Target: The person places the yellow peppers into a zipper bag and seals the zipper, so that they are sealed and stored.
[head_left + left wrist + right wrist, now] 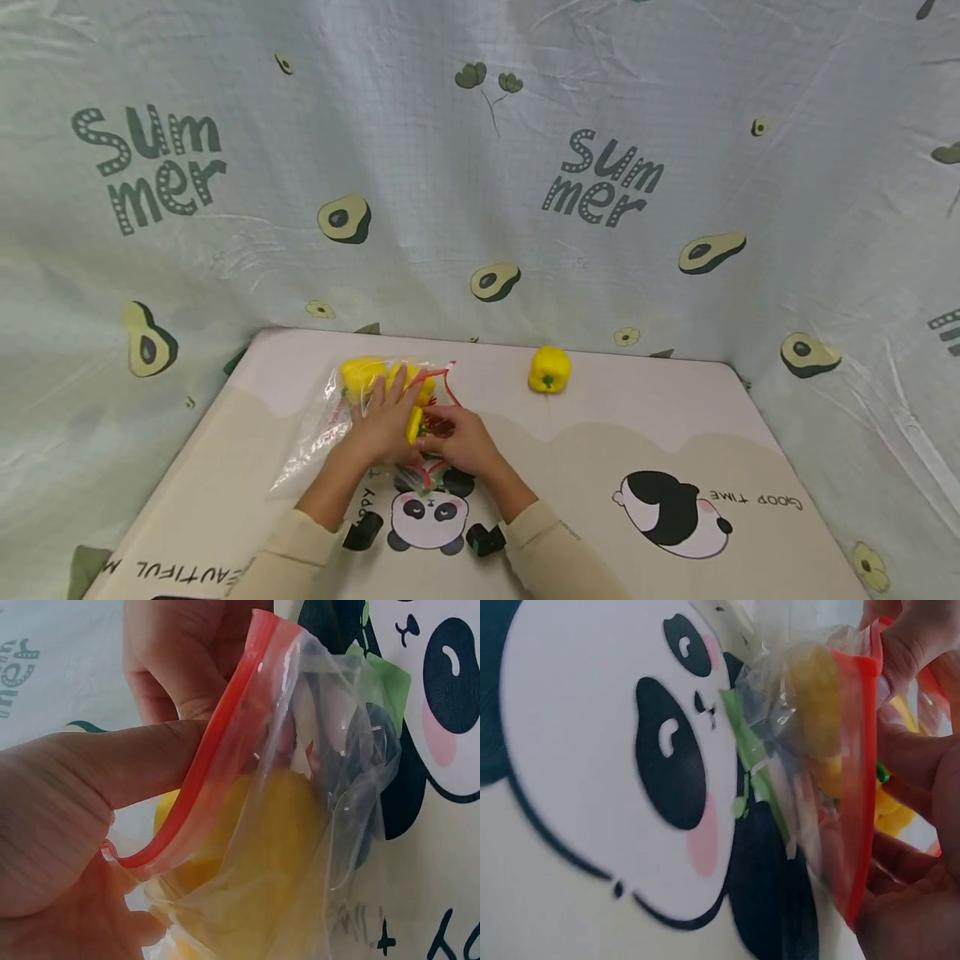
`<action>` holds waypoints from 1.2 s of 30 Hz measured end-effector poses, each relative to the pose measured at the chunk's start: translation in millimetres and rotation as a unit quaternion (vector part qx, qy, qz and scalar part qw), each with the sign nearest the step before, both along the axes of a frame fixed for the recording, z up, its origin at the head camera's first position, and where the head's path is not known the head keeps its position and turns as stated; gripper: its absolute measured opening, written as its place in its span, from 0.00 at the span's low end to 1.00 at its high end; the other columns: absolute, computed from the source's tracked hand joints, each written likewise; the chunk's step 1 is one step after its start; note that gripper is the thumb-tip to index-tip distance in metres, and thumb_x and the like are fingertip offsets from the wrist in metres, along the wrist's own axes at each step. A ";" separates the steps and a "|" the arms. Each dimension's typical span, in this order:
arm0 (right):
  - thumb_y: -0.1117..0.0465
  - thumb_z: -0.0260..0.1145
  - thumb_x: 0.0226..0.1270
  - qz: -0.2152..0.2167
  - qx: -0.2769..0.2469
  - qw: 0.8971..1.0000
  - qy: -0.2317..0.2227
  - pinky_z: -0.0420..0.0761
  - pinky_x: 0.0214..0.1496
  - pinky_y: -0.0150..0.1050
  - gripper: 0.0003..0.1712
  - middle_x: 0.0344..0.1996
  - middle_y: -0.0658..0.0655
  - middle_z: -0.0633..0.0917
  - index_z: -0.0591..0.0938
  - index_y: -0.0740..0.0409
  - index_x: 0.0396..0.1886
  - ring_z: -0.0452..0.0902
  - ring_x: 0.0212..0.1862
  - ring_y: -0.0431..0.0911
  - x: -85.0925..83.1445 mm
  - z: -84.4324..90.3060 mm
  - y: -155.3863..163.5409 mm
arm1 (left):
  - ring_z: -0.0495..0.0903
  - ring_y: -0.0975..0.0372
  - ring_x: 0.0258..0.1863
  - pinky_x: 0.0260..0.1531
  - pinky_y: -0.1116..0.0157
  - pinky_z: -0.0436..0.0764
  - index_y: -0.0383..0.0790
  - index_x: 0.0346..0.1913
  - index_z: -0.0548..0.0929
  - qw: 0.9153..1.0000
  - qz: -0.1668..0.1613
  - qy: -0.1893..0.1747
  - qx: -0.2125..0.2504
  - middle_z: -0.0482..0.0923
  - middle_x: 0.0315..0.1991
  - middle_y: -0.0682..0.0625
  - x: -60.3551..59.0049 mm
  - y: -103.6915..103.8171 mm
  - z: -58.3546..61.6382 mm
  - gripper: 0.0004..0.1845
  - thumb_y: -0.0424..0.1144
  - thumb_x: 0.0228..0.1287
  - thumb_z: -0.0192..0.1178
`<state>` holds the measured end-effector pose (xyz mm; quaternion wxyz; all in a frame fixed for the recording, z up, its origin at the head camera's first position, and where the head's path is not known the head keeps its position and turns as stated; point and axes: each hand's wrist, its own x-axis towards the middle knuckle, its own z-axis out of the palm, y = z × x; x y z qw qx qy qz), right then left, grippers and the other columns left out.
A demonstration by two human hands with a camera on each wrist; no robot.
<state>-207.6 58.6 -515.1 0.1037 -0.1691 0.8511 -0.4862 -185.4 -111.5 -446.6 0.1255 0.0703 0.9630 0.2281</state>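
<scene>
A clear zip bag [324, 421] with a red seal strip lies on the mat and holds yellow peppers [362, 372]. My left hand [384, 419] rests on the bag. In the left wrist view its thumb [112, 769] and palm pinch the red rim [201, 776], with a yellow pepper [262, 840] behind the plastic. My right hand [459, 439] grips the opposite side of the mouth, its fingers [919, 761] against the red strip [859, 787]. Another yellow pepper [414, 423] with a green stem sits at the mouth between the two hands. Its lower part is hidden.
One loose yellow pepper [549, 369] stands on the mat to the right, near the back edge. The mat [600, 467] carries panda prints [429, 515]. An avocado-patterned cloth [480, 167] hangs behind and on both sides.
</scene>
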 end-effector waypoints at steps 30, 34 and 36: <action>0.53 0.77 0.65 -0.005 0.008 1.000 0.013 0.82 0.40 0.26 0.28 0.39 0.51 0.89 0.85 0.52 0.65 0.79 0.36 0.35 4.4 -3.0 -20.9 | 0.38 0.35 0.84 0.78 0.27 0.38 0.45 0.84 0.53 0.999 -0.025 0.029 -0.027 0.36 0.87 0.41 7.0 -13.4 7.2 0.65 0.39 0.46 0.83; 0.52 0.75 0.65 0.001 0.061 0.998 0.035 0.81 0.39 0.26 0.28 0.37 0.48 0.89 0.84 0.49 0.66 0.77 0.36 0.35 5.2 0.9 -27.5 | 0.39 0.35 0.85 0.78 0.27 0.39 0.44 0.85 0.52 0.999 -0.032 0.031 -0.021 0.36 0.87 0.42 5.3 -15.5 8.4 0.63 0.36 0.48 0.79; 0.54 0.75 0.65 0.002 0.054 0.998 0.037 0.81 0.40 0.25 0.27 0.38 0.49 0.89 0.85 0.49 0.65 0.78 0.36 0.35 6.4 -0.5 -29.7 | 0.39 0.35 0.85 0.78 0.27 0.40 0.43 0.85 0.52 0.999 -0.034 0.033 -0.020 0.36 0.87 0.42 5.7 -17.5 8.5 0.62 0.35 0.49 0.78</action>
